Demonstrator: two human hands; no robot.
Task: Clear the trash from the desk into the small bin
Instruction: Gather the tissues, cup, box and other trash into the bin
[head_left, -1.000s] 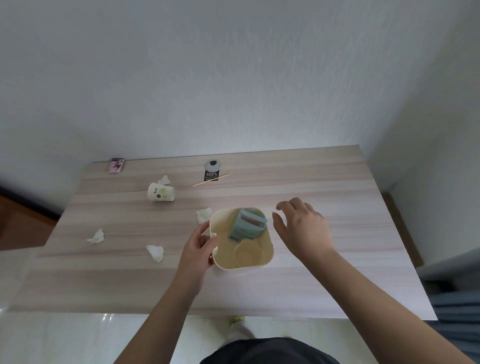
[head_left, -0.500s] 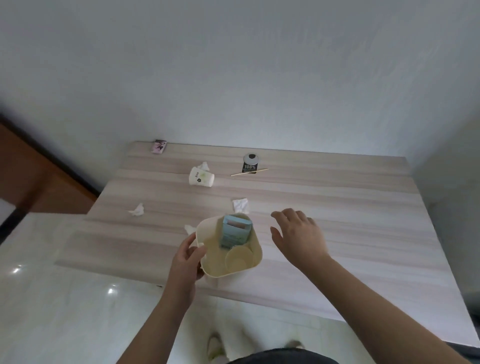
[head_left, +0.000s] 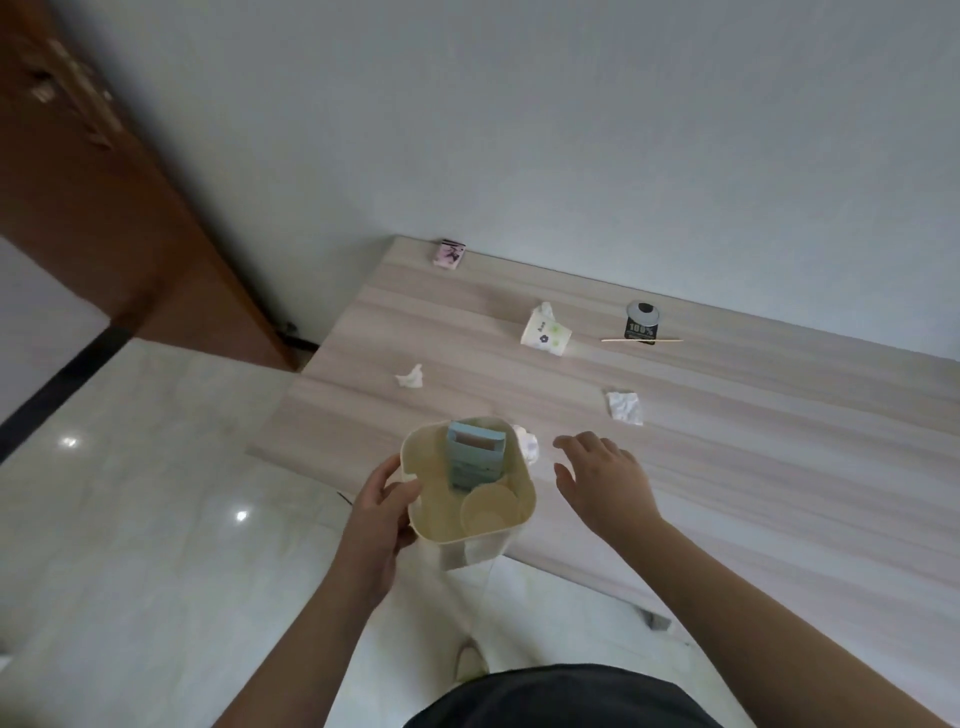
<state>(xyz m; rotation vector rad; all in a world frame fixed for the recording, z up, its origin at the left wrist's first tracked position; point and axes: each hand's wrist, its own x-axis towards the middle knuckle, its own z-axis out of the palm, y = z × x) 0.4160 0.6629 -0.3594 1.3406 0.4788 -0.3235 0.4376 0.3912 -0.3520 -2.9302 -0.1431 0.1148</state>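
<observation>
Inside, bin holds carton.

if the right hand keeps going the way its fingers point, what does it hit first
Probably the crumpled tissue beside the bin; the right hand is open, fingertips aimed up-left toward it. Its height above the desk is unclear.

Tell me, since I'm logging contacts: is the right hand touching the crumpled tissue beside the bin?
Apart. The head view shows bare desk between the open right hand and the crumpled tissue beside the bin.
</observation>
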